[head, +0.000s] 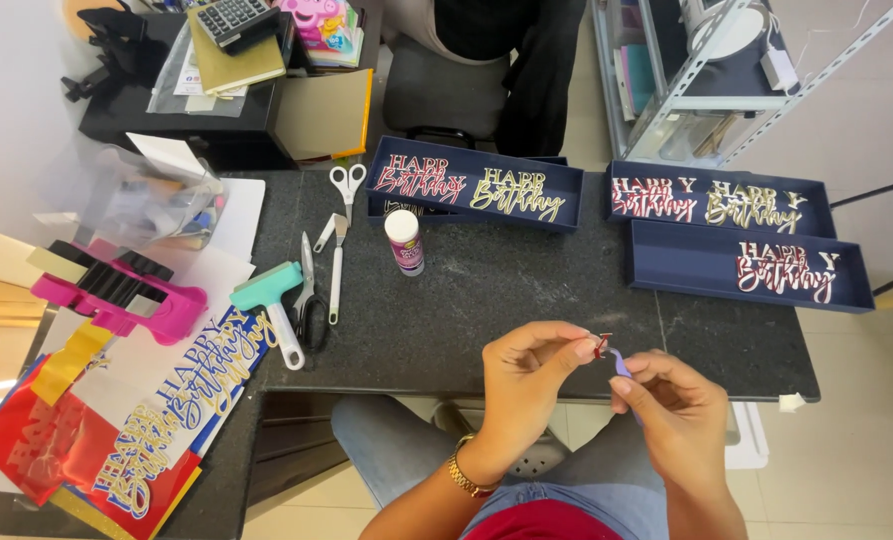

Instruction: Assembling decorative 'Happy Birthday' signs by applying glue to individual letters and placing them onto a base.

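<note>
A small red cut-out letter (602, 345), in front of the glue bottle (403, 241), is pinched in my left hand (526, 370) while my right hand (671, 405) grips a purple tool (618, 362); I'd work gently.

Bright, even daylight fills the scene; glare washes out the floor at the left edge. Shadows on the dark tabletop (526, 300) stay soft. Wide-angle bending shows at the edges; focus is sharp.

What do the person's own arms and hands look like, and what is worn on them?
Both forearms are bare, with no sleeves or gloves. The left hand has a gold watch with a metal link band on its wrist. The right hand shows no jewellery.
</note>
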